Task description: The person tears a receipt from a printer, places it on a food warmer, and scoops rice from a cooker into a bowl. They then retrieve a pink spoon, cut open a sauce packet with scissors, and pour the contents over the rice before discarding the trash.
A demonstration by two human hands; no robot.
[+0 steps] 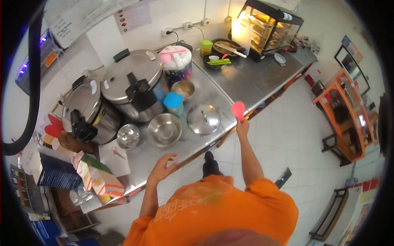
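My right hand (242,128) is closed round the handle of a pink rice paddle (237,109), whose broad head points up by the counter's front edge. Over the front edge, my left hand (163,167) hangs with fingers apart and holds nothing. Nearest to it is a steel bowl (165,130) on the steel counter (193,153). A round steel lid (204,119) with a knob lies between the bowl and the paddle. A smaller shiny bowl (128,136) sits left of the steel bowl.
Two large lidded steel cookers (133,78) (82,100) stand at the back left, beside a patterned rice cooker (179,67). A blue-lidded container (173,101) is near the bowls. Farther right are a knife (230,50) on a round pan and a lit display warmer (271,28). Boxes (100,176) fill the left end.
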